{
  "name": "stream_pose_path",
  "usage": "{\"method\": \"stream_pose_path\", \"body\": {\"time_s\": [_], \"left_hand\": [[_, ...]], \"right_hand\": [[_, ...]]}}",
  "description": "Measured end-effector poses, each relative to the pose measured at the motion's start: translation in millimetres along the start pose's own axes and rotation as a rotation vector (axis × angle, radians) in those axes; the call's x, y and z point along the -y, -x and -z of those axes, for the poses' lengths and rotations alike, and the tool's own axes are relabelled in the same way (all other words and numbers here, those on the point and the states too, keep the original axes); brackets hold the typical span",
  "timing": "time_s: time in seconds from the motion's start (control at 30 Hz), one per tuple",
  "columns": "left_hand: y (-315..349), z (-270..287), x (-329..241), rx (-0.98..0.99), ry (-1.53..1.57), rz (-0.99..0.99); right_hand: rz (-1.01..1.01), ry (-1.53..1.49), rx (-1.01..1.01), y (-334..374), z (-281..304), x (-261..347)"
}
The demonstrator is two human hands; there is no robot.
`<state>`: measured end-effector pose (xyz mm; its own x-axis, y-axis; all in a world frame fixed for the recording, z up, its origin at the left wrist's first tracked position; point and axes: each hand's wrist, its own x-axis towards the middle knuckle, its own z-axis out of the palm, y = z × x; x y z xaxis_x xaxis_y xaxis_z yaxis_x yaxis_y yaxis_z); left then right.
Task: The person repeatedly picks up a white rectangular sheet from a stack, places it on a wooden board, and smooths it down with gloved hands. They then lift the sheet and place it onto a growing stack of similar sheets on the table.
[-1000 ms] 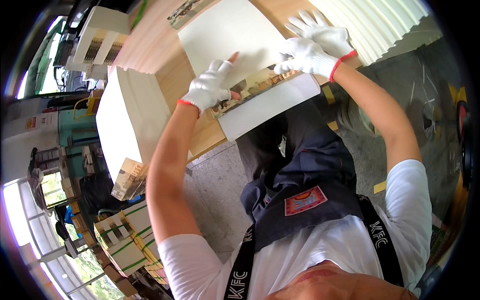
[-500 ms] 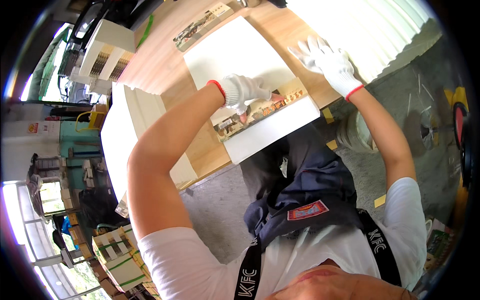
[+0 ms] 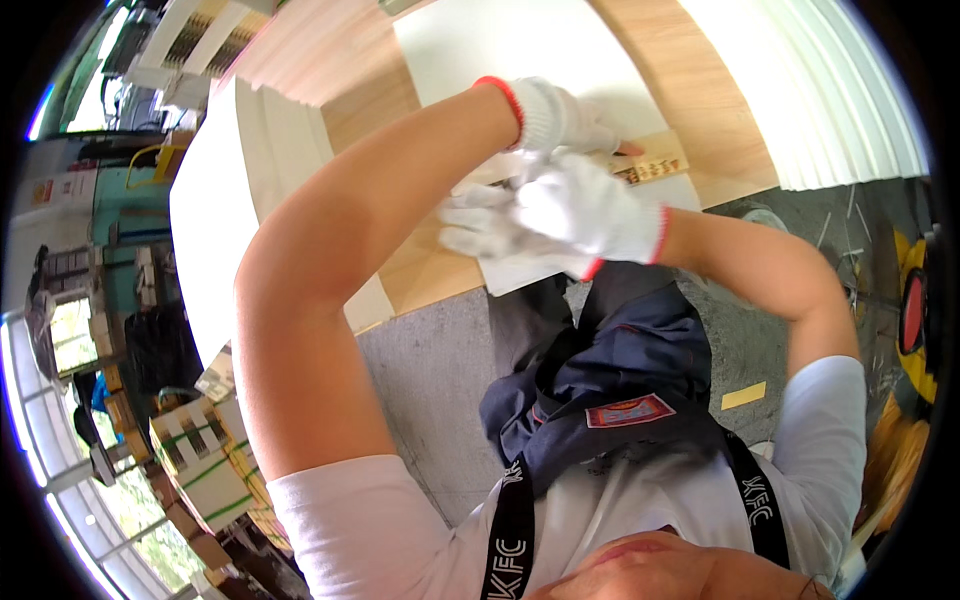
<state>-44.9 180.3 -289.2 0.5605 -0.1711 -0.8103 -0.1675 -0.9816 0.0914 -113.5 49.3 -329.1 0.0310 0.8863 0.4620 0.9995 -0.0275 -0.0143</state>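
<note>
The white sheet [image 3: 520, 40] with its printed strip [image 3: 650, 168] lies flat on the table [image 3: 700, 90], directly beneath the crossed hands, its long axis running away from the body. The left hand [image 3: 560, 115] is pressed on the sheet beside the strip, fingers curled. The right hand [image 3: 560, 210], nearer the body, is spread flat over the sheet's near edge, nothing gripped.

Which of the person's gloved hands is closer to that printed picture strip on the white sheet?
The left hand. It reaches across, its fingers at the printed strip. The right hand sits nearer the person, over the white sheet's lower edge.
</note>
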Motion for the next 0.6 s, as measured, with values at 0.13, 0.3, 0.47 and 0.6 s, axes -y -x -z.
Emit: {"method": "stream_pose_path", "body": {"time_s": [0.13, 0.3, 0.47, 0.6], "left_hand": [[65, 16, -19, -0.097, -0.282, -0.257], [34, 2, -5, -0.024, 0.027, 0.043], [33, 0, 0, -0.062, -0.358, -0.168], [23, -4, 12, -0.212, -0.433, -0.298]], "right_hand": [[0.138, -0.046, -0.124, -40, -34, 36], [0.117, -0.102, -0.142, -37, -32, 35], [0.073, -0.020, -0.119, 47, 39, -59], [-0.054, -0.201, 0.184, 42, 44, -56]]}}
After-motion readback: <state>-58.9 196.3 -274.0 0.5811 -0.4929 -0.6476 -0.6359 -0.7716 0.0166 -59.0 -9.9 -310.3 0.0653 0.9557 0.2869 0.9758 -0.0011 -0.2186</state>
